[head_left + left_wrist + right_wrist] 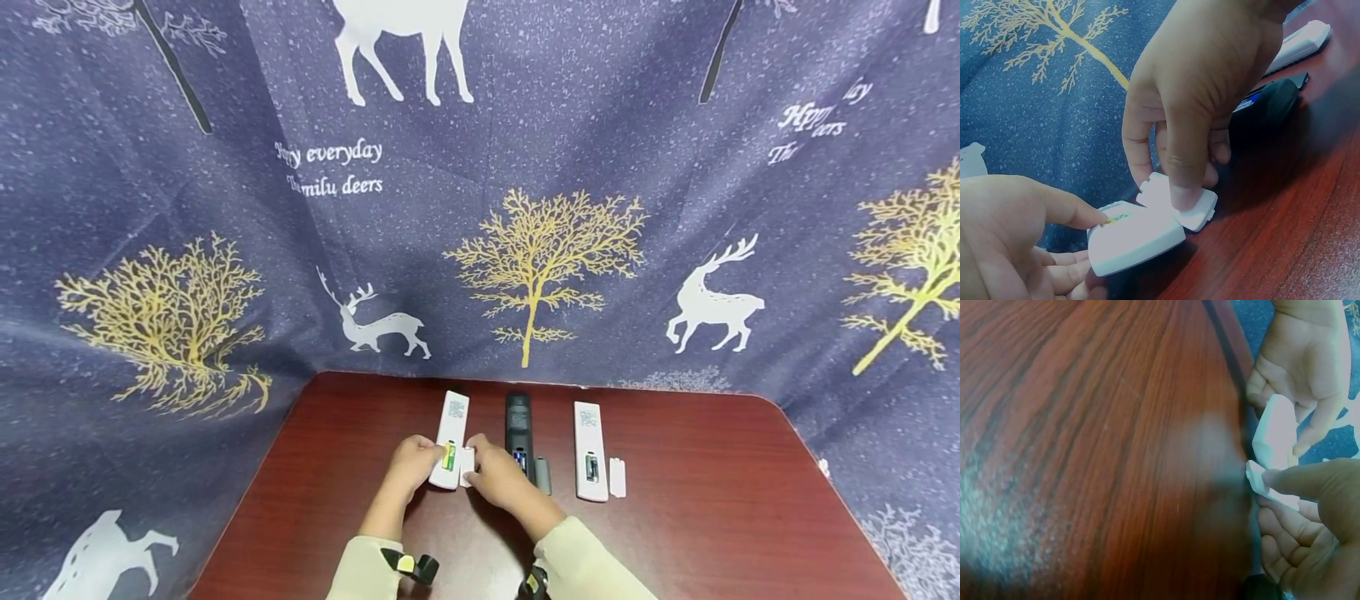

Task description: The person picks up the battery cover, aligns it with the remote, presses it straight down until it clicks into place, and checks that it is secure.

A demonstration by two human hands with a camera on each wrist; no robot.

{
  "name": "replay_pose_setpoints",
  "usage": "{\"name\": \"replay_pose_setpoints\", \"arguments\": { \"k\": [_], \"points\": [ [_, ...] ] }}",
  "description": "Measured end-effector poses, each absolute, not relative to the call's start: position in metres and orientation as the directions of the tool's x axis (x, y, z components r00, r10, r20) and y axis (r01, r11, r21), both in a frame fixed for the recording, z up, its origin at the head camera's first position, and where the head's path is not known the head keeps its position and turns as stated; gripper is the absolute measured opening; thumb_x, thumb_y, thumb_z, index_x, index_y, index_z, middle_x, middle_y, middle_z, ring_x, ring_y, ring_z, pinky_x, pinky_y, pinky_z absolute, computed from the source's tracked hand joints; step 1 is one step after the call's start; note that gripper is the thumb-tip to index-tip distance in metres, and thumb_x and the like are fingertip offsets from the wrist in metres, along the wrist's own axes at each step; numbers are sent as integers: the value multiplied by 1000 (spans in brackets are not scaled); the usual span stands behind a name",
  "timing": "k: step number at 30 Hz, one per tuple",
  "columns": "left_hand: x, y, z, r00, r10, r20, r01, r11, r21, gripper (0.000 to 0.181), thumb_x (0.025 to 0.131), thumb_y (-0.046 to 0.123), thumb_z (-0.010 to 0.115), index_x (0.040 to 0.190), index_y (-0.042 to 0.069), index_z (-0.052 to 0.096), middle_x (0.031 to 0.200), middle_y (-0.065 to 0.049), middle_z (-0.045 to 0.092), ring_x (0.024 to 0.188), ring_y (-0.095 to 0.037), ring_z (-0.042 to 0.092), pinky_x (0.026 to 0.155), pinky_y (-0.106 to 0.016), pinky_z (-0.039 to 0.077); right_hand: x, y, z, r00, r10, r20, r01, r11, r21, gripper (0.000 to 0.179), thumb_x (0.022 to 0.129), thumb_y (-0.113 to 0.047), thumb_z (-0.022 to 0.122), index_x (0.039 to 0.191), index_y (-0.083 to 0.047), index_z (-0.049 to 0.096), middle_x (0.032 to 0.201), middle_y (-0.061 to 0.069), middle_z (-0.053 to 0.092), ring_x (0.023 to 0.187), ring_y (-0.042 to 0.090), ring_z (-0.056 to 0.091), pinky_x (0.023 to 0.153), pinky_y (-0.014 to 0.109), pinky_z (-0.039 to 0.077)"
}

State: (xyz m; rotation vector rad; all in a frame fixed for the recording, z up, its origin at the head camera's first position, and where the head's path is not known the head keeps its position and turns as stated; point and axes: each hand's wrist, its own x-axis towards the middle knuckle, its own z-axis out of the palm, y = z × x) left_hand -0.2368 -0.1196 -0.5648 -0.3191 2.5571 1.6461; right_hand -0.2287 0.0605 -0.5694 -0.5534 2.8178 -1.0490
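Note:
A white remote control (454,414) lies back side up at the left of the row, tilted a little in the left wrist view. My left hand (414,462) holds it by its left edge, thumb at the open battery compartment, where green-and-yellow batteries (448,457) show. Between thumb and fingers, my right hand (495,472) pinches a white battery cover (1201,216) close beside the remote's right edge. In the right wrist view the cover sits right by the remote's end; whether they touch I cannot tell.
Right of my hands lies a black remote (518,417) with blue batteries showing, its dark cover (543,477) alongside. Farther right is another white remote (588,433) with dark batteries and a white cover (617,477). A patterned cloth (480,275) hangs behind the reddish-brown table (697,467).

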Motion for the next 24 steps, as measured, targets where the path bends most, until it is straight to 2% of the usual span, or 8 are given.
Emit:
{"name": "replay_pose_setpoints", "arguments": {
  "k": [5,11,19,24],
  "points": [
    [-237,-121,-567,-976,-136,-168,-208,377,903,24,86,17,69,94,-6,65,86,-14,66,80,-22,60,66,-29,48,-227,60,-567,-933,-355,50,-302,702,-646,37,89,-8,73,120,-6,53,88,4,75,80,14,67,67,28,52],
    [-238,-121,-567,-978,-125,-168,-199,320,926,29,88,16,68,101,-9,64,92,-17,71,80,-20,64,68,-29,51,-229,62,-567,-930,-354,95,-328,689,-647,35,89,-8,72,119,-7,53,90,5,75,86,18,70,70,30,54],
    [-237,-119,-563,-977,-134,-167,-201,304,931,31,89,20,70,103,-7,65,96,-17,72,85,-21,64,71,-29,51,-232,67,-571,-940,-312,140,-320,656,-683,37,89,-4,70,122,-5,55,87,2,69,78,12,63,70,29,51],
    [-235,-116,-559,-978,-123,-168,-194,245,950,29,89,18,70,102,-7,65,97,-17,73,82,-18,64,70,-28,51,-232,71,-570,-944,-282,171,-319,651,-689,38,88,-4,69,124,-3,56,84,0,68,75,9,60,69,27,50]
  ]
}}
